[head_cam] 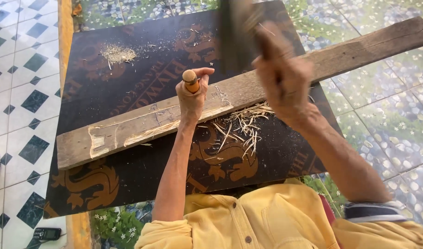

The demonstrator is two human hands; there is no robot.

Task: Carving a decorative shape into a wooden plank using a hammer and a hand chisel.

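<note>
Head view, looking straight down: the left hand (pixel 192 97) wraps its fingers tightly around a chisel (pixel 190 81) with a rounded orange-brown wooden handle, held upright with its working end hidden behind the hand, on a weathered plank (pixel 142 127). The plank lies diagonally across a dark printed plywood sheet (pixel 128 69) on the tiled floor, and pale cut marks and an outlined notch show on its upper face to the left of the chisel. The right hand (pixel 283 78) is raised above the plank, blurred with motion, fingers closed around the handle of a dark striking tool (pixel 234 34) whose head is smeared; its exact kind cannot be told. Wood shavings (pixel 241 127) lie scattered just below the plank's near edge, and a smaller heap of chips (pixel 118 54) sits well apart near the sheet's far corner. By the look of it, chiselling is under way; a blow would need the chisel kept steady and upright.
</note>
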